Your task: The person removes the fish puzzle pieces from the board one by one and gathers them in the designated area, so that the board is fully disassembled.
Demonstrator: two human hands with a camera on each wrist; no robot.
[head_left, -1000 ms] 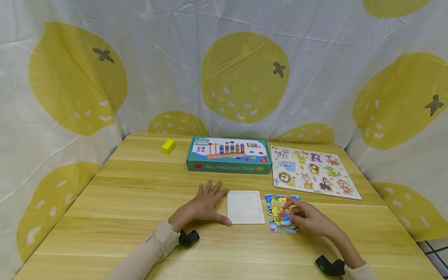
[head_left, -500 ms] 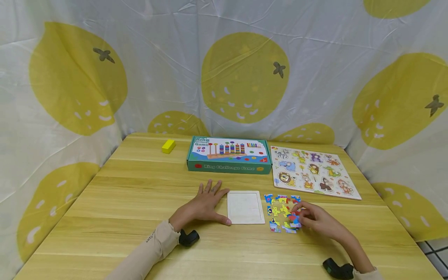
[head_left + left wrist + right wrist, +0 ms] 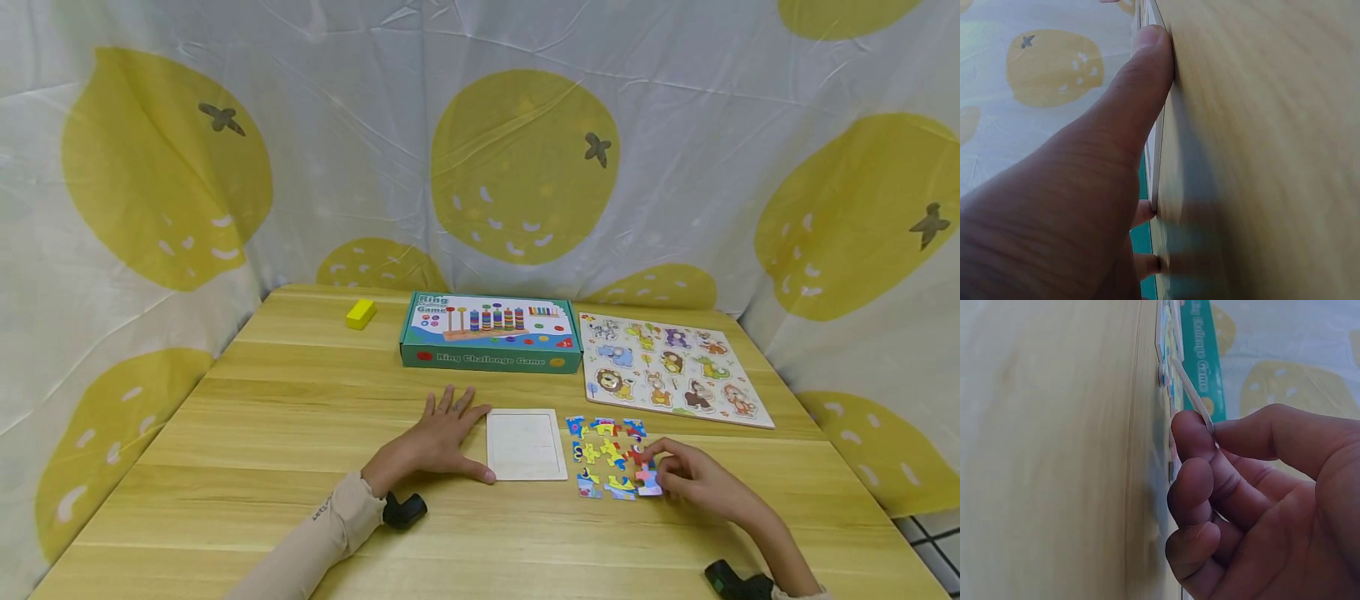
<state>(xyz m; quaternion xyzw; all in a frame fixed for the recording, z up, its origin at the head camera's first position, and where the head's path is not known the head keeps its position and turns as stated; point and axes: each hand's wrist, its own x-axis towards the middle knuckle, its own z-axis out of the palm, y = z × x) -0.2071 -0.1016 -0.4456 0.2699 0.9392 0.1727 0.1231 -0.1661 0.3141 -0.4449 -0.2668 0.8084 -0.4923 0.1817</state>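
A square white wooden puzzle tray [image 3: 527, 444] lies flat on the table. My left hand [image 3: 442, 442] rests at its left side with fingers spread, index fingertip at the far corner and thumb at the near one. The left wrist view shows that thumb [image 3: 1147, 59] along the tray's thin edge. To the right of the tray are loose jigsaw pieces [image 3: 590, 452] in rough rows, printed yellow, blue and red. At their right side my right hand [image 3: 701, 481] pinches a jigsaw piece [image 3: 1194, 394] between thumb and index finger; it is tilted, its near end hidden by the fingertips.
Behind the tray stands a green Ring Challenge Game box [image 3: 491, 333]. An animal peg-style puzzle board [image 3: 667, 406] lies at the back right. A yellow block [image 3: 361, 314] sits at the back left. A lemon-printed curtain [image 3: 360, 167] surrounds the table [image 3: 262, 417].
My right hand has moved rightward across the loose pieces with the pinched jigsaw piece, uncovering the middle of the group. The left hand and the tray have stayed put.
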